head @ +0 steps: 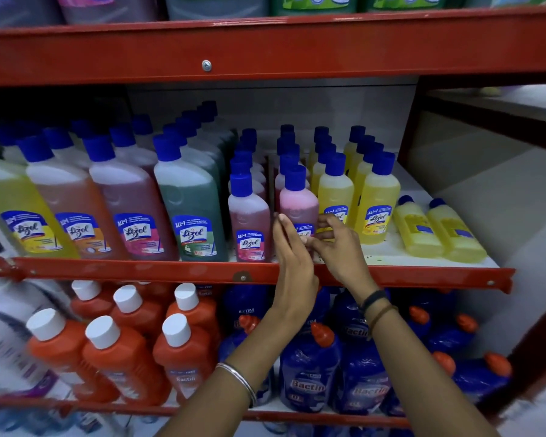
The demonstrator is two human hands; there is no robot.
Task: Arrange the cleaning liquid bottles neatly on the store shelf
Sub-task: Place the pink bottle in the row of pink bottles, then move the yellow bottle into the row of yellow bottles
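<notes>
On the middle shelf (423,253) stand rows of blue-capped cleaning liquid bottles. A small pink bottle (298,201) stands at the front of its row. My left hand (292,257) is just left of its base with fingers straight and apart. My right hand (334,244) is at its lower right, fingertips touching the label, not clasped around it. Another small pink bottle (249,220) stands to the left. Two small yellow bottles (377,200) stand upright to the right. Two more yellow bottles (438,231) lie flat at the shelf's right end.
Large yellow, orange, pink and green bottles (189,209) fill the left of the shelf. Below are orange bottles with white caps (108,357) and blue bottles with orange caps (309,370). A red shelf beam (265,52) runs overhead. A bare white shelf area lies behind the flat bottles.
</notes>
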